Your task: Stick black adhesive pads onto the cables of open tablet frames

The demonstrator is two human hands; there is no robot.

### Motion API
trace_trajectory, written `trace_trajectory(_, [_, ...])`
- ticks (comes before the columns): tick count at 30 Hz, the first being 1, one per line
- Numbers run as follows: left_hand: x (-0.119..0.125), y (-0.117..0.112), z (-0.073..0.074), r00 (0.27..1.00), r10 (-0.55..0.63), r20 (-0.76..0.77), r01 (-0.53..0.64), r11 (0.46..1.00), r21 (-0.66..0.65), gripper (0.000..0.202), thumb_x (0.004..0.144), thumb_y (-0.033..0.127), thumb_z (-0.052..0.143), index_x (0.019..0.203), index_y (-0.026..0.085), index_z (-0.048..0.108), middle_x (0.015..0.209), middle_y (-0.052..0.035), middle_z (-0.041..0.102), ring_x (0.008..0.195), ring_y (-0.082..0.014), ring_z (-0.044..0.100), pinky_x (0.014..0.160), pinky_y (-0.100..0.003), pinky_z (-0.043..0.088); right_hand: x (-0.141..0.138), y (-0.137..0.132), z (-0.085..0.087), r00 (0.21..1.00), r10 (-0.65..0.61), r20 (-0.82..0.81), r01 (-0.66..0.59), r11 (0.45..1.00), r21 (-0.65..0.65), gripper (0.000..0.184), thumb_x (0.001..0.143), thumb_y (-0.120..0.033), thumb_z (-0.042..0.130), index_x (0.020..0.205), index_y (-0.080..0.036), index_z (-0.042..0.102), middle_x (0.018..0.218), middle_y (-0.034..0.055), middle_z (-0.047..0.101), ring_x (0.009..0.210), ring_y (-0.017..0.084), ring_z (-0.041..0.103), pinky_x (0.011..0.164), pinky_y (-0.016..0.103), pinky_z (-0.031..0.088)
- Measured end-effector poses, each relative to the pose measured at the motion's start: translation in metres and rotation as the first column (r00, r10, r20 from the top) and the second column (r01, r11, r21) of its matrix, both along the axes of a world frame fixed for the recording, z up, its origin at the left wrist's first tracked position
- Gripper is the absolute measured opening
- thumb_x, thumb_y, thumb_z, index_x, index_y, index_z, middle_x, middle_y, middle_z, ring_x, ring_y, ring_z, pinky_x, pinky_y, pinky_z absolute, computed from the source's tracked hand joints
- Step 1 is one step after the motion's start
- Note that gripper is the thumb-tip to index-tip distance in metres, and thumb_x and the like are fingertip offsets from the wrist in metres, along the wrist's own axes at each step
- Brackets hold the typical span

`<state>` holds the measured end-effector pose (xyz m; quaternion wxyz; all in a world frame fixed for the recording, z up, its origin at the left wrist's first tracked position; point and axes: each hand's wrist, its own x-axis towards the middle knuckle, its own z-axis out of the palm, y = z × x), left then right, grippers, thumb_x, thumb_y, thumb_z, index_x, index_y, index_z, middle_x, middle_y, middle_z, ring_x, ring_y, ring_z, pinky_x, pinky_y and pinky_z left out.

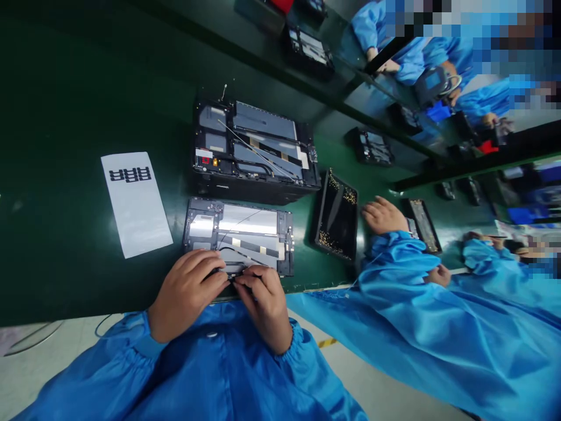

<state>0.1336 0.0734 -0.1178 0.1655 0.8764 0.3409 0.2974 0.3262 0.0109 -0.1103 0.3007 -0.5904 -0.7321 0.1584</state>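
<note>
An opened tablet chassis (239,231), silver inside with thin cables, lies at the near edge of the green belt (61,222). My left hand (186,292) rests on its near left corner, fingers curled and pressed down on it. My right hand (263,301) sits beside it with fingers pinched together at the chassis's near edge, on something too small to make out. Both wrists wear blue sleeves.
A second opened tablet (254,149) sits in a black tray just beyond. A white sheet with black stickers (135,202) lies to the left. A black tray of small gold parts (337,216) lies to the right, beside a co-worker's hand (383,215). More tablets and workers farther along.
</note>
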Motion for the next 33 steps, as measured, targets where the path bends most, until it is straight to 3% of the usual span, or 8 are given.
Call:
trace_trajectory(9, [-0.001, 0.001, -0.001, 1.0, -0.003, 0.023, 0.004, 0.999, -0.051, 0.009, 0.094, 0.017, 0.061, 0.094, 0.02, 0.069, 0.104, -0.0046, 0.072, 0.111, -0.0242, 0.065, 0.098, -0.045, 0.054, 0.0, 0.005, 0.005, 1.0, 0.013, 0.026, -0.012, 1.0, -0.027, 0.013, 0.098, -0.013, 0.059, 0.105, -0.021, 0.066, 0.101, 0.0074, 0.064, 0.096, 0.021, 0.06, 0.083, 0.036, 0.051])
trace_trajectory(15, [0.001, 0.001, -0.002, 1.0, -0.002, -0.001, 0.002, 1.0, -0.015, 0.008, 0.093, 0.014, 0.062, 0.091, 0.018, 0.068, 0.103, -0.0062, 0.071, 0.112, -0.025, 0.064, 0.097, -0.044, 0.053, -0.001, 0.006, 0.007, 0.998, 0.027, 0.049, -0.024, 0.998, -0.067, 0.013, 0.099, -0.013, 0.057, 0.106, -0.02, 0.064, 0.102, 0.008, 0.065, 0.096, 0.022, 0.06, 0.083, 0.038, 0.05])
trace_trajectory(19, [0.001, 0.0, -0.002, 0.999, 0.004, -0.042, -0.004, 1.0, 0.006, 0.01, 0.093, 0.014, 0.061, 0.088, 0.02, 0.069, 0.103, -0.0061, 0.071, 0.113, -0.0254, 0.064, 0.098, -0.045, 0.053, 0.0, 0.001, 0.001, 0.997, 0.026, 0.066, -0.026, 1.0, 0.003, 0.016, 0.099, -0.012, 0.057, 0.11, -0.021, 0.064, 0.103, 0.0082, 0.067, 0.097, 0.021, 0.063, 0.082, 0.038, 0.053])
trace_trajectory(25, [-0.014, 0.001, 0.004, 0.999, -0.015, 0.037, 0.018, 0.998, -0.068, 0.013, 0.094, 0.021, 0.064, 0.106, 0.019, 0.067, 0.119, -0.007, 0.07, 0.122, -0.0251, 0.06, 0.108, -0.045, 0.049, 0.007, -0.006, -0.009, 0.987, 0.109, 0.122, -0.126, 0.982, 0.14, 0.044, 0.095, -0.012, 0.063, 0.136, -0.024, 0.058, 0.115, 0.0102, 0.069, 0.109, 0.023, 0.065, 0.096, 0.045, 0.057])
trace_trajectory(30, [-0.045, 0.009, 0.014, 0.985, 0.157, 0.068, -0.153, 0.986, -0.065, 0.017, 0.093, 0.024, 0.066, 0.11, 0.021, 0.064, 0.121, -0.0066, 0.068, 0.124, -0.0249, 0.06, 0.109, -0.046, 0.047, 0.008, -0.008, -0.018, 0.959, 0.095, 0.267, -0.169, 0.948, 0.27, 0.043, 0.094, -0.016, 0.065, 0.137, -0.023, 0.059, 0.112, 0.01, 0.069, 0.105, 0.023, 0.067, 0.094, 0.044, 0.06])
trace_trajectory(33, [-0.071, 0.025, 0.018, 0.965, 0.264, -0.006, -0.264, 0.964, -0.013, 0.01, 0.095, 0.028, 0.063, 0.104, 0.023, 0.065, 0.118, -0.0052, 0.07, 0.12, -0.0255, 0.062, 0.104, -0.045, 0.048, 0.007, -0.01, -0.011, 0.949, 0.137, 0.285, -0.212, 0.945, 0.251, 0.041, 0.095, -0.017, 0.064, 0.135, -0.018, 0.06, 0.114, 0.0123, 0.068, 0.108, 0.026, 0.065, 0.092, 0.045, 0.059])
